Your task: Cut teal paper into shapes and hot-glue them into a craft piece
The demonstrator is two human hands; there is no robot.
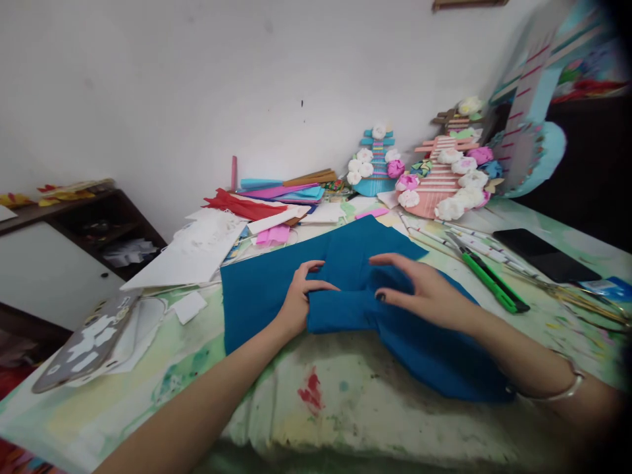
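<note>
A deep-blue sheet (266, 289), crepe paper or cloth, I cannot tell which, lies spread and partly folded before me. Its middle has a folded strip (340, 313), and the right part bulges and hangs loosely towards the front edge. My left hand (297, 296) holds the left end of that strip, thumb along its upper edge; some of its fingers are hidden. At the strip's right end, my right hand (424, 293) is open, thumb and forefinger apart over the puckered blue material. A bracelet (567, 385) circles the right wrist.
Right of the sheet lie a green utility knife (496, 280) with blade showing, a black phone (546, 255) and scissors (592, 306). A phone case (86, 345) and white papers (190, 253) lie left. Flower-decorated lute shapes (378, 164) stand behind, near coloured paper (281, 191).
</note>
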